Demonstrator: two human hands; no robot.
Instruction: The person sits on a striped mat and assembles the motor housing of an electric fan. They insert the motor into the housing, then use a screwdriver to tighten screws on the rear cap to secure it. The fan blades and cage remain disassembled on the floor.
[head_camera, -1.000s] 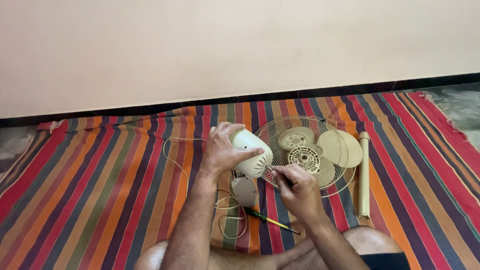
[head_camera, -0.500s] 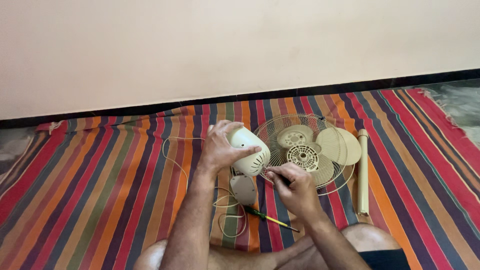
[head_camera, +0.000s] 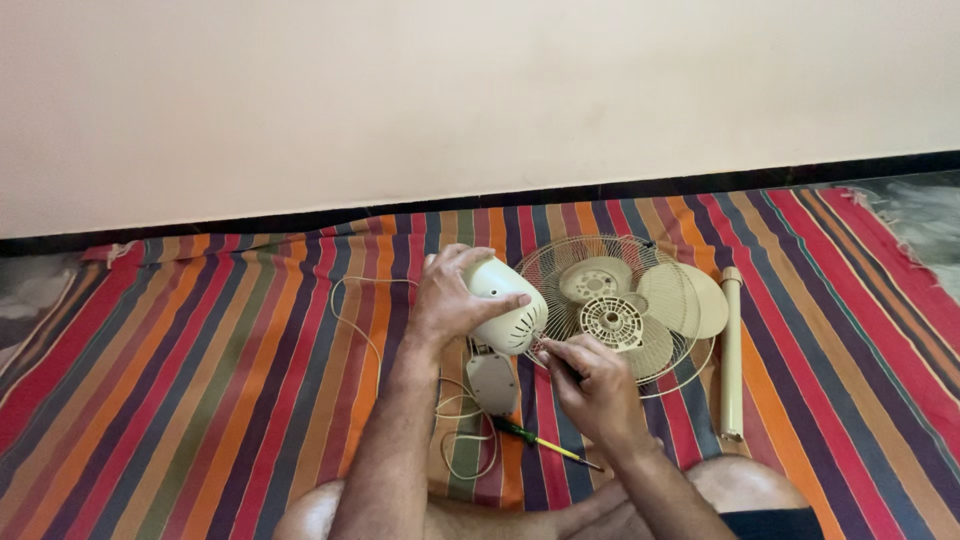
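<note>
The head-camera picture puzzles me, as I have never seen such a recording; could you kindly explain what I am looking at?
There is no machine here: a person sits on the floor with a camera on their head, so you look down along their own bare arms.

The left hand grips a cream fan motor housing from above. The right hand pinches a thin dark tool, too small to identify, with its tip at the housing's lower edge.

Everything lies on a striped mat by a plain wall. Beyond the hands is a round wire fan guard with cream fan blades on it. A cream tube lies to the right. A green-and-yellow screwdriver and a pale cord lie nearer the person.
</note>
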